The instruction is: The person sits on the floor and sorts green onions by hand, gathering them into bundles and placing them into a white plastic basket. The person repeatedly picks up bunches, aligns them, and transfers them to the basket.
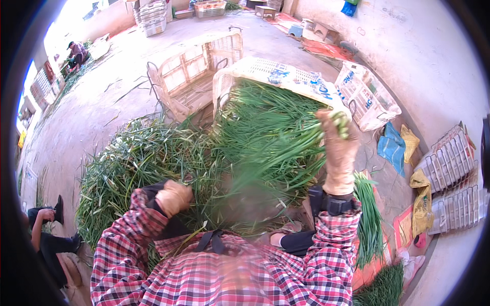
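My right hand (340, 157), in a tan glove, is raised and grips a bunch of green onions (268, 155) near the stalk end. The leaves trail down to the left, blurred. Behind them, more green onions (264, 107) lie in a white plastic crate (281, 72) tipped on its side, its mouth towards me. My left hand (174, 197), also gloved, hovers curled in front of my lap. Its fingers are turned away, so whether it holds anything is hidden. Close beside it spreads a large heap of loose leaves and trimmings (134, 164).
A worn plastic crate (195, 82) lies behind the heap. Another white crate (367, 95) stands by the right wall, near stacked crates (448, 160). A tidy green-onion bundle (369, 225) lies right of me. One seated person's legs (57, 244) show at left; another person (76, 55) crouches farther back.
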A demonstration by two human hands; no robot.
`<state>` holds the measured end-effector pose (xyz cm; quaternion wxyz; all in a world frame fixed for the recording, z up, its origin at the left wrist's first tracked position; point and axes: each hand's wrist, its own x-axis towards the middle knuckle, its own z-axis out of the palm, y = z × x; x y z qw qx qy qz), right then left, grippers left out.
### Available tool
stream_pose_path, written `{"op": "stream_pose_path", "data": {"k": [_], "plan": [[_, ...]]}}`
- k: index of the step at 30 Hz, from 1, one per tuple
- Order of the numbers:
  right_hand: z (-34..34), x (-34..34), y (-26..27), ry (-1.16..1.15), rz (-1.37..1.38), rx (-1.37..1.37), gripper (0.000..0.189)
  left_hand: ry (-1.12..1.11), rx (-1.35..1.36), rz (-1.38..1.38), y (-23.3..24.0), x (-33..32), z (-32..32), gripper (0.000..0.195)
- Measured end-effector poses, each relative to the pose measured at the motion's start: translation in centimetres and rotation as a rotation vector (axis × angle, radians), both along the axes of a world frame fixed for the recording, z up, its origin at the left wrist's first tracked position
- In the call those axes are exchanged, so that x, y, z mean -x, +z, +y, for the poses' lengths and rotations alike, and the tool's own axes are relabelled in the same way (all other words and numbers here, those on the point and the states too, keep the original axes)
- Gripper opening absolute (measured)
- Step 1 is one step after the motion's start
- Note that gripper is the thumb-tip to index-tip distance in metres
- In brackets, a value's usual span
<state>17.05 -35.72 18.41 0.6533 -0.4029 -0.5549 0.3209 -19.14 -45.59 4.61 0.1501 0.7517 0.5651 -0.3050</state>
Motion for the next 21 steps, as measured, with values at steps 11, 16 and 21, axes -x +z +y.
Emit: {"op": "stream_pose_path", "data": {"k": [11,16,21], "plan": [[-9.1,10.0,-9.7,0.536,0.282,0.589,0.017,0.462,0.501,-2.142,3.9,-11.7,1.3,0.1],[-6.6,8.2,-8.0,0.27,0.022,0.778,0.014,0.636,0.765,-1.768,2.1,-12.8,0.8,0.064],[-2.7,0.9,-6.7,-0.005,0.232,0.284,0.024,0.691,0.49,-1.751,3.8,-13.4,0.8,0.047]]}}
